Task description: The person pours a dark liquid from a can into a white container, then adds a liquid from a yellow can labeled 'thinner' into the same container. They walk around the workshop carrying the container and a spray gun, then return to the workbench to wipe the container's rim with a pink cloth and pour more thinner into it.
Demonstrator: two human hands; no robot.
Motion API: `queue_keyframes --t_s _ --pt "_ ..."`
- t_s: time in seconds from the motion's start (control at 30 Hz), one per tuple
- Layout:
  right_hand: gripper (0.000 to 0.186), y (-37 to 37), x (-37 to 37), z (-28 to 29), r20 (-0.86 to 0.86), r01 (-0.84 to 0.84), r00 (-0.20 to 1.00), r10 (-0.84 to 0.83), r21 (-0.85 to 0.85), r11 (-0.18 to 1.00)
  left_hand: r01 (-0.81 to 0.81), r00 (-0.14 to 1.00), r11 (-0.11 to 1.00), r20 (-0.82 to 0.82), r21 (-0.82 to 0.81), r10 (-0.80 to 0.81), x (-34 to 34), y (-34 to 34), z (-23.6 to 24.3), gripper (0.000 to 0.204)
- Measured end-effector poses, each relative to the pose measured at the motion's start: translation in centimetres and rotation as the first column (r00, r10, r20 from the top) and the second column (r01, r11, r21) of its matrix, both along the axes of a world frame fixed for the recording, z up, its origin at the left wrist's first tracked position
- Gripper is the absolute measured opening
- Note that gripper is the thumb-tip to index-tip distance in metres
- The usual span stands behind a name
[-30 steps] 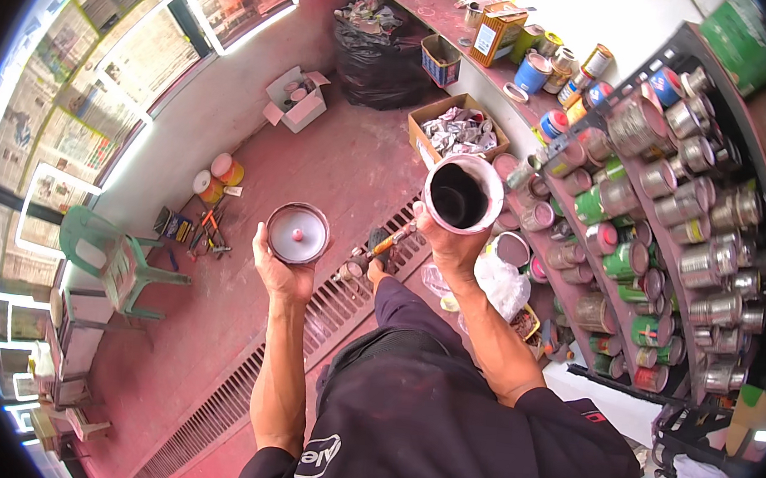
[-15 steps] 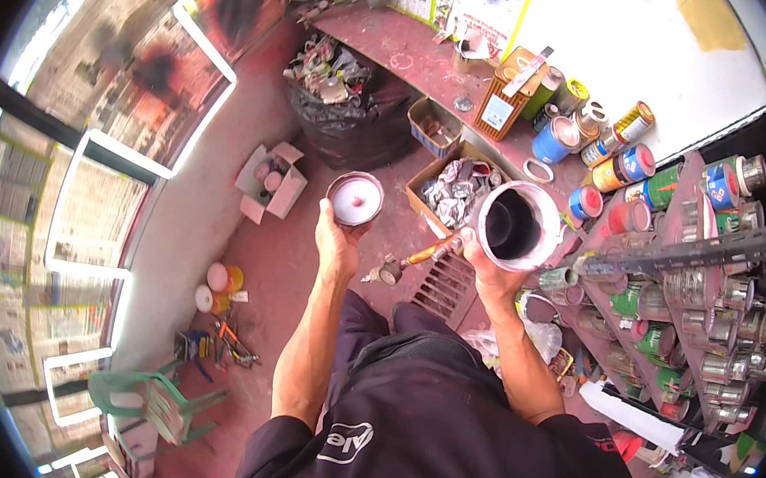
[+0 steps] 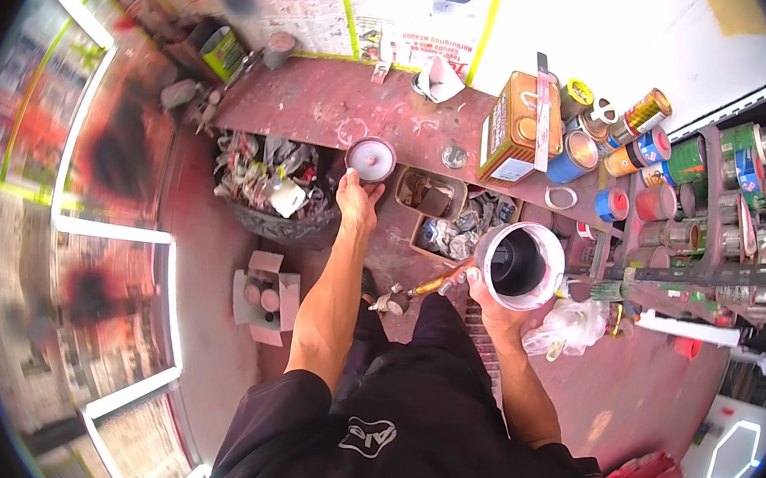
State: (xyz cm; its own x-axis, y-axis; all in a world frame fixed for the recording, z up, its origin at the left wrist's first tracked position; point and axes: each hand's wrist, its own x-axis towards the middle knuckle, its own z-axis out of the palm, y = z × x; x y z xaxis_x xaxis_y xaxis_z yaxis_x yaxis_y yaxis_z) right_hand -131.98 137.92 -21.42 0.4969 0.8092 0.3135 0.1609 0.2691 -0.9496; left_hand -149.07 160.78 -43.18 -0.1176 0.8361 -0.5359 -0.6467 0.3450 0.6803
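My left hand (image 3: 356, 200) reaches forward and holds a round pink-stained lid (image 3: 370, 159) at the near edge of a red paint-stained bench (image 3: 340, 108). My right hand (image 3: 485, 295) grips an open paint can (image 3: 519, 265) from below; its inside is dark and its rim is smeared pink. A tool with an orange handle (image 3: 438, 283) sticks out to the left below the can, beside my right hand.
A black bin full of rubbish (image 3: 270, 193) stands left of my left arm. Cardboard boxes of scraps (image 3: 444, 217) sit below the bench. Several paint tins crowd the shelves (image 3: 705, 203) at right, an orange rectangular tin (image 3: 513, 127) on the bench. A small open box (image 3: 264, 294) lies on the floor.
The view has swung toward the bench. My left hand has carried the lid forward to the bench edge, and the can in my right hand has dropped lower and to the right.
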Motion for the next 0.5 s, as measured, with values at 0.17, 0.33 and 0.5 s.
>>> queue_keyframes --t_s 0.17,0.33,0.5 --pt "0.061 5.2 -2.2 -1.8 0.087 0.084 0.994 -0.071 -0.157 0.984 0.117 0.993 0.992 0.004 -0.045 -0.117 -0.7 10.3 -2.2 0.033" --pt "0.099 11.0 -3.2 -5.4 0.015 0.076 0.997 -0.075 -0.126 0.989 0.409 0.895 0.905 -0.143 -0.117 -0.422 -3.9 11.8 -1.9 0.062" --pt "0.11 17.9 -4.4 -4.6 0.062 0.069 0.996 -0.067 -0.037 0.997 0.888 0.445 0.391 -0.244 0.241 -0.862 -7.5 4.8 10.9 0.086"
